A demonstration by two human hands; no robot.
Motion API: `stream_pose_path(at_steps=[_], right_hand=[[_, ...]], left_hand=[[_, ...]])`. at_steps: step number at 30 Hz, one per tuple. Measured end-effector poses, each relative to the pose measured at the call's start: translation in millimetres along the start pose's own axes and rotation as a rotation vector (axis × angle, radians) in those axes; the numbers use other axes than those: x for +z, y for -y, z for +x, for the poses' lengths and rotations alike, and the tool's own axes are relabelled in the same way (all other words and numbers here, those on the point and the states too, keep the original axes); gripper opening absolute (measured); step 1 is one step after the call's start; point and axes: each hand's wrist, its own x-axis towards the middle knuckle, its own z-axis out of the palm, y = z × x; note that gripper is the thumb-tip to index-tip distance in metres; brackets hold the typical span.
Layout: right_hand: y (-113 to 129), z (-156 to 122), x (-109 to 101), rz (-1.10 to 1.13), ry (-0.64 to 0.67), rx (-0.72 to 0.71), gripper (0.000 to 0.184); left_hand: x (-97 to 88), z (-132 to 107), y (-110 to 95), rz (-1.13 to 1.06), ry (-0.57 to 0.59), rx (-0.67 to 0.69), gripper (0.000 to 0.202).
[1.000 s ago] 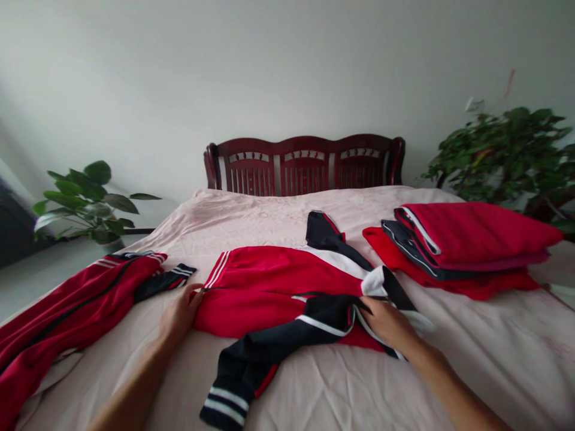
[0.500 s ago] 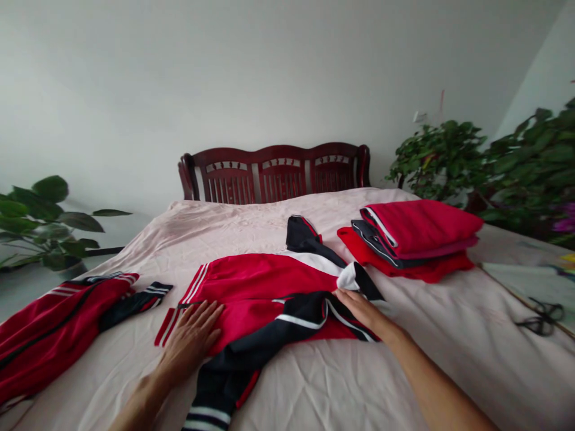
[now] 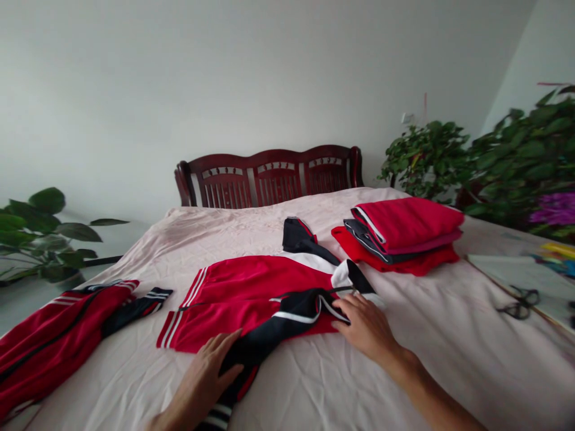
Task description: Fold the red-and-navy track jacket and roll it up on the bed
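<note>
A red, navy and white track jacket [image 3: 251,293] lies spread on the pink bedsheet [image 3: 314,383] in front of me. My left hand [image 3: 204,380] rests flat, fingers stretched out, on the jacket's navy sleeve [image 3: 251,350] near the bed's front edge. My right hand [image 3: 366,326] lies on the jacket's right side by the navy and white collar area [image 3: 348,281], fingers loosely curled against the fabric; whether it pinches the cloth I cannot tell.
A stack of folded red and navy garments [image 3: 399,233] sits at the back right. Another red jacket [image 3: 54,335] lies crumpled at the left edge. Scissors [image 3: 516,302] lie on a surface at right. A dark wooden headboard [image 3: 269,176] stands behind, plants [image 3: 494,161] on both sides.
My left hand slid from the jacket's left hem down toward me onto the navy sleeve. My right hand stayed by the collar. My view turned to the right.
</note>
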Motion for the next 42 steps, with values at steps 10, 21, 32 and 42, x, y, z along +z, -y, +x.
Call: stream_pose_path(at_steps=[10, 21, 32, 42], right_hand=[[-25, 11, -34, 0.178, -0.133, 0.237, 0.023], [-49, 3, 1, -0.203, -0.227, 0.173, 0.03], [-70, -2, 23, 0.031, -0.214, 0.262, 0.027], [-76, -3, 23, -0.027, -0.163, 0.274, 0.026]], left_hand=[[-72.0, 25, -26, -0.374, 0.057, -0.104, 0.025], [-125.4, 82, -2, 0.41, -0.568, 0.11, 0.023], [-64.5, 56, 51, 0.006, 0.136, -0.012, 0.029], [-88.4, 93, 69, 0.371, 0.063, -0.215, 0.036]])
